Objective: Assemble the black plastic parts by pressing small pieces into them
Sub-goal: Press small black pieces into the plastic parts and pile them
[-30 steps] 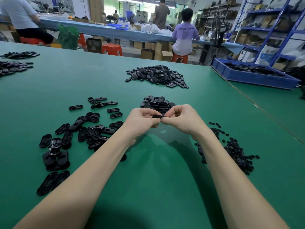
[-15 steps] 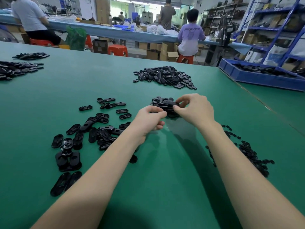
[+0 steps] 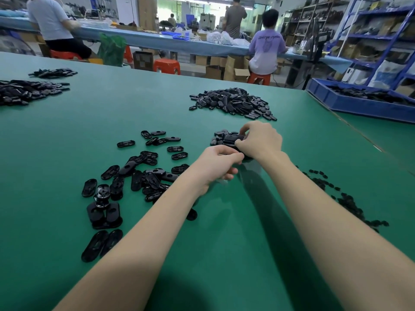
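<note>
My right hand (image 3: 260,140) reaches over a small heap of black plastic parts (image 3: 221,136) at mid-table, its thumb and fingers pinching one black part (image 3: 233,139) on top of the heap. Just in front of it hovers my left hand (image 3: 219,164) with fingers curled and thumb against forefinger; whether anything is inside them is hidden. Oval black parts (image 3: 143,173) lie scattered to the left of my left arm. Beside my right forearm lies a loose strip of small black pieces (image 3: 345,198).
A bigger pile of black parts (image 3: 233,103) sits farther back on the green table (image 3: 224,243). More piles (image 3: 27,90) lie at the far left. A blue tray (image 3: 359,104) with parts stands at the back right. People work at a bench beyond.
Both hands held one black part together at mid-table. They have since parted: my right hand moved forward to the small heap, and my left hand stayed just behind it.
</note>
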Motion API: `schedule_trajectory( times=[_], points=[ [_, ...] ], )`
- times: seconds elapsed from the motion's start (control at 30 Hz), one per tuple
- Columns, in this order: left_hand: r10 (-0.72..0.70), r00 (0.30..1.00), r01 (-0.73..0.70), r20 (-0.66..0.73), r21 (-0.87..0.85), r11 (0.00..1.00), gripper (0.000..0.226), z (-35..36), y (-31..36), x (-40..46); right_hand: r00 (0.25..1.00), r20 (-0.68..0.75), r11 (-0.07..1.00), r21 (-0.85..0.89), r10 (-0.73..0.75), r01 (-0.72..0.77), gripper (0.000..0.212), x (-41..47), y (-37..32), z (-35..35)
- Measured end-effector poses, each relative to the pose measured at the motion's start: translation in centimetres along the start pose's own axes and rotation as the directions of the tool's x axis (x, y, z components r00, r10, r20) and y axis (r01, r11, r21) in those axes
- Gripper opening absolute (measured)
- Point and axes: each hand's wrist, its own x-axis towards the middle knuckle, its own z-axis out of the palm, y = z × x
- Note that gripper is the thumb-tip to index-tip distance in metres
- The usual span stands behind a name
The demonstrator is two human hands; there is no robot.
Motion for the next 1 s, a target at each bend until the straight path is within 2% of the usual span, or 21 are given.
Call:
schedule_trajectory(
  times=[0.13, 0.3, 0.47, 0.6, 0.8, 0.87, 0.93, 1.0],
  points=[
    [0.014, 1.0, -0.014, 0.011, 0.01, 1.0, 0.003, 0.0, 0.1, 0.0, 0.997, -0.079, 0.974, 0.227, 0.022, -0.004, 0.022, -2.7, 0.5, -0.7],
    [0.025, 0.997, -0.031, 0.075, 0.081, 0.996, 0.004, -1.0, 0.3, -0.3, 0.991, -0.096, 0.916, 0.397, 0.092, -0.047, 0.007, -7.2, 1.6, 0.4],
    [0.068, 0.997, -0.064, -0.028, 0.118, 0.991, 0.007, -3.2, 0.8, 0.0, 0.994, -0.094, 0.912, 0.41, 0.055, -0.012, 0.011, -9.3, 2.0, 1.9],
    [0.064, 0.993, -0.054, -0.1, 0.099, 0.994, 0.008, -5.3, 1.2, 0.0, 0.993, -0.112, 0.941, 0.33, -0.041, 0.076, 0.011, -9.3, 1.5, 2.1],
    [0.132, 0.97, -0.081, -0.202, 0.244, 0.966, 0.015, -7.8, 1.7, -0.3, 0.977, -0.158, 0.939, 0.289, -0.143, 0.184, 0.008, -9.4, 0.8, 2.3],
    [0.165, 0.97, -0.08, -0.181, 0.403, 0.912, 0.015, -8.5, 1.9, -0.5, 0.976, -0.142, 0.936, 0.29, -0.164, 0.2, 0.007, -9.5, 0.6, 2.3],
    [0.181, 0.976, -0.055, -0.12, 0.67, 0.741, 0.011, -9.1, 1.8, -0.7, 0.976, -0.13, 0.937, 0.284, -0.173, 0.204, 0.007, -9.5, 0.6, 2.4],
    [0.14, 0.986, -0.005, -0.09, 0.823, 0.568, 0.006, -9.5, 1.7, -0.8, 0.976, -0.127, 0.938, 0.279, -0.176, 0.206, 0.007, -9.6, 0.6, 2.4]
  ],
)
